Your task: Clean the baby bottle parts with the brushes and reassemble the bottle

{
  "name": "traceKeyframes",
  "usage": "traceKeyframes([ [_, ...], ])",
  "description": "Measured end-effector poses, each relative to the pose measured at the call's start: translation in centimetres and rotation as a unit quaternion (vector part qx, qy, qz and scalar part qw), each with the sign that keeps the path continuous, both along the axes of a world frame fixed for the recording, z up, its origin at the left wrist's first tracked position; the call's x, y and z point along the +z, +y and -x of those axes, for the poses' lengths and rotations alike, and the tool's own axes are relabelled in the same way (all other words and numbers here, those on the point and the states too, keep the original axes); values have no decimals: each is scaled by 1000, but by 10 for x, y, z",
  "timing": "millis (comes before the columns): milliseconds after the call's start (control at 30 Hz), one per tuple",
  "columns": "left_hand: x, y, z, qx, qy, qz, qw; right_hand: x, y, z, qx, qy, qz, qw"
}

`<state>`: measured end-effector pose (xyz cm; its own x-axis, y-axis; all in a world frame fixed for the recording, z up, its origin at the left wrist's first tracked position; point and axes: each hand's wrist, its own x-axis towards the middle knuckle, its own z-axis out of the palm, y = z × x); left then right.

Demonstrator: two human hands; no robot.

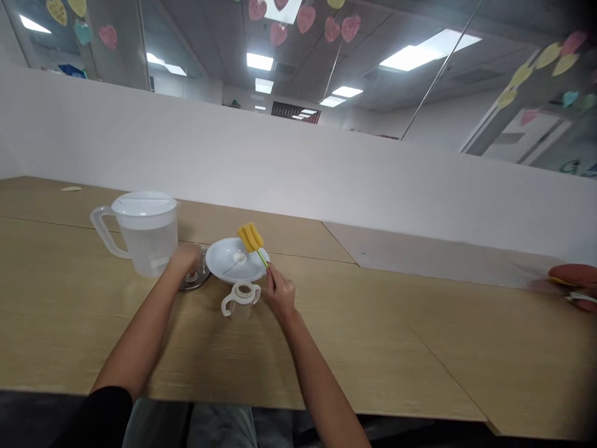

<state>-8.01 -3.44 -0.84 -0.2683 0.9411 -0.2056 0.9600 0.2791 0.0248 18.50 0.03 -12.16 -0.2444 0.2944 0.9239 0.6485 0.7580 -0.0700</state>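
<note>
My right hand [280, 294] is closed around the green handle of a yellow sponge brush [250, 237], whose head points up over a white plate [236, 261]. My left hand [185, 261] is curled on a small metal dish [194, 278] beside the plate. In front of the plate stands a clear bottle with a white two-handled collar [241, 297], close to my right hand. A clear water pitcher [142, 231] with a white lid sits left of my left hand.
A wooden table [373, 336] runs wide to the right. A white partition wall [298, 168] backs it. A red object [576, 277] lies at the far right edge. A grey mat [420, 252] lies at the back right.
</note>
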Motion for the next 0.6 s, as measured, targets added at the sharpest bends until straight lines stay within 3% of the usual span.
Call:
traceKeyframes([
  [133,2,0,-4,11,14,54,998,0,0,-1,-14,4,4,1000],
  [333,9,-7,-9,8,12,68,998,-4,3,-1,-2,-8,38,999],
  [500,29,-12,-13,-15,39,-21,999,-4,3,-1,-12,0,56,998],
  [600,27,-4,-28,-77,32,-120,989,-3,3,-1,-10,0,59,998],
])
